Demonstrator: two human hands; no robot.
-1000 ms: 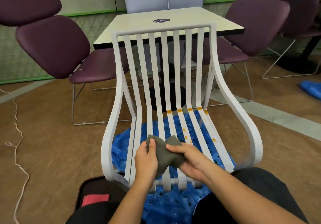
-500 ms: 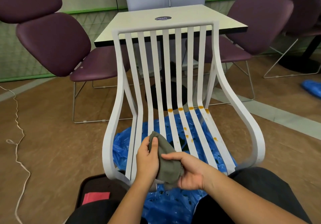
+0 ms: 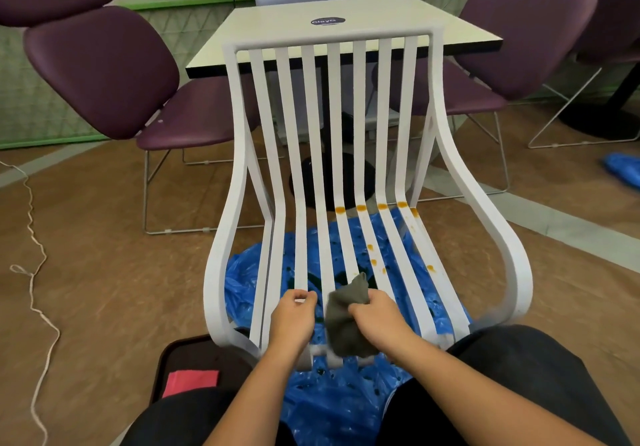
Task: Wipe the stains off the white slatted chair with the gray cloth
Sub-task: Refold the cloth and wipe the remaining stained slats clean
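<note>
While gripped in R hand (image 3: 377, 321), gray cloth (image 3: 343, 321) over front slats of chair (image 3: 360, 116), L hand (image 3: 292, 319) curled beside, hold unclear.

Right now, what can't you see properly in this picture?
All in the head view:
Slats of the white chair under the gray cloth: covered by cloth and right hand.
Whether the left hand grips a slat: its curled fingers hide it.
Writing on the table sticker: too small.
Dark tray, near side: behind the person's leg.
</note>
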